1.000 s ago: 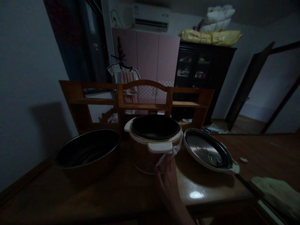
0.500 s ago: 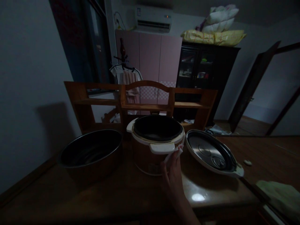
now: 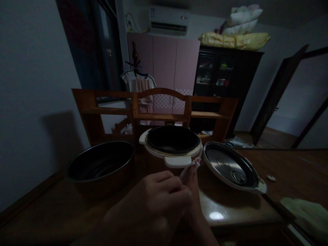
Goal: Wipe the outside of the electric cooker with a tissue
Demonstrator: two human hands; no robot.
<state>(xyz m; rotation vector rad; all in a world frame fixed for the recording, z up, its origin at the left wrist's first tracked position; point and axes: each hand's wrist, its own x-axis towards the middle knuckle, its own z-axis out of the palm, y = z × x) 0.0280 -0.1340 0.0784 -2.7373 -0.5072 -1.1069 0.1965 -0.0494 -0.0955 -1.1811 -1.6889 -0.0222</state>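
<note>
While R hand keeps wht cloth in grip, L hand now's in view, curled, contents unclear.

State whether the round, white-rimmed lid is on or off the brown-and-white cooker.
Off: the lid lies right of the cooker, shiny inner face up, and the cooker's mouth is uncovered.

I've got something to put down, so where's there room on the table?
Use the glossy brown table between the right hand, the round silver-and-black lid and the near edge. A dimmer patch shows before the round dark pot. It's crowded before the round white-rimmed cooker, where the left hand also is.
</note>
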